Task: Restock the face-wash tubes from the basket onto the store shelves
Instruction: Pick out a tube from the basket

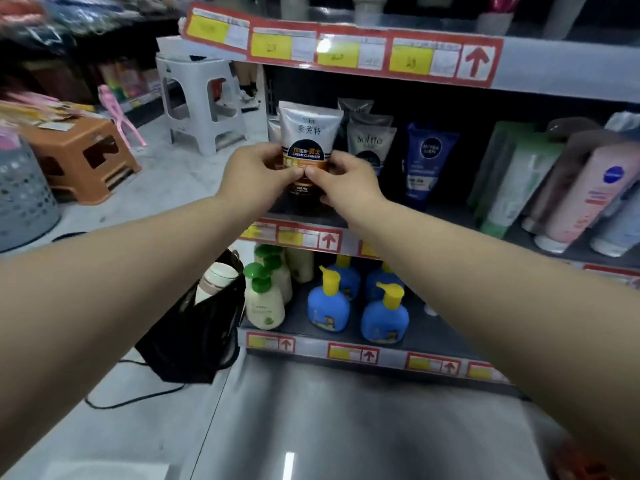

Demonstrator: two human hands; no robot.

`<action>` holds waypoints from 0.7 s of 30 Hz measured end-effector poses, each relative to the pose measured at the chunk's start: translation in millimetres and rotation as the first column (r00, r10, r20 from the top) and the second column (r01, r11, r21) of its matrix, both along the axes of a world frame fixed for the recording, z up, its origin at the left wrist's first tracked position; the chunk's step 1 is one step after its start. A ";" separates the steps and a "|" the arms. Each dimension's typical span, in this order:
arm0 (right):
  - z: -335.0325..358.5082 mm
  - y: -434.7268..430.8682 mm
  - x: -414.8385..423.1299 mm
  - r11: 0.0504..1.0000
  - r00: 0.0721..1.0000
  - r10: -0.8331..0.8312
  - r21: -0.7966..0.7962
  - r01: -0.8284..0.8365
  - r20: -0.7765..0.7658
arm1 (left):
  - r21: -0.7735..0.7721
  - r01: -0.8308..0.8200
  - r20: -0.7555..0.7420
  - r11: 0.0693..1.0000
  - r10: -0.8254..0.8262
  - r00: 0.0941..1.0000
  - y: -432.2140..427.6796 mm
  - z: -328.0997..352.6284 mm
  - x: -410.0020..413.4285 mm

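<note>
With my left hand and right hand pinching the cream cleanser tube at the middle shelf far-left end, I should seat it upright, label facing out, before the Softto tubes.

Two hands, one orange-banded face-wash tube, one dark-blue tube, four blue pump bottles, two plastic stools.

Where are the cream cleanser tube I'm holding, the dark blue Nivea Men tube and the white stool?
cream cleanser tube [310, 131]: head view, white upper front, at the printed characters.
Nivea Men tube [429, 149]: head view, dark blue front, at the round logo.
white stool [194, 67]: head view, its seat.
</note>
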State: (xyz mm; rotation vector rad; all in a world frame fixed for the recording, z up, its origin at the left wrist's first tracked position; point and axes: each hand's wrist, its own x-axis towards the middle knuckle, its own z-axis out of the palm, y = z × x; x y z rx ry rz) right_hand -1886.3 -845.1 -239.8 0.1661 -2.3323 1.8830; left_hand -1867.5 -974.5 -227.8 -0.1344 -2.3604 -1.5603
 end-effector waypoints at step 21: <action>-39.9 -20.6 -41.7 0.924 0.999 -0.039 0.381 0.043 -0.017 | -0.311 -0.152 -0.020 0.938 0.154 0.988 -27.9 -48.6 -34.1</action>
